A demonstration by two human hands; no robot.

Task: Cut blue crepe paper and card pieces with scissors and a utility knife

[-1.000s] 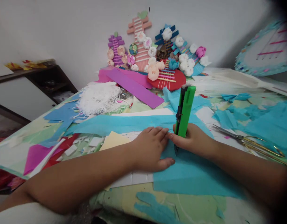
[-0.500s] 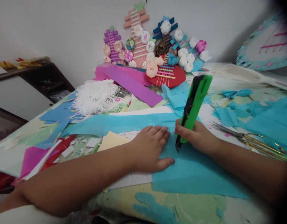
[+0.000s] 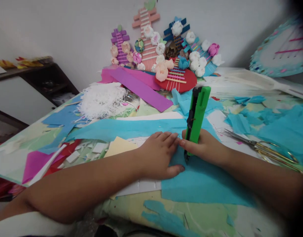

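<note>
My right hand is closed around a green and black utility knife. The knife stands nearly upright, its tip touching a sheet of turquoise crepe paper. Just left of the blade, my left hand lies flat with its fingers stretched out, pressing on the left edge of that paper. Its fingertips are close to the right hand's fingers. White paper or card shows beneath the turquoise sheet, and a pale yellow piece sticks out behind my left forearm.
Gold-handled scissors lie at the right, near crumpled turquoise paper. A heap of white string and a purple strip are farther back. Flower-decorated guitar-shaped crafts lean on the wall. A dark cabinet stands at the left.
The knife has tilted more upright, and its top end has swung left and slightly down. My right hand has shifted slightly left, closer to the left hand, which stays flat on the paper.
</note>
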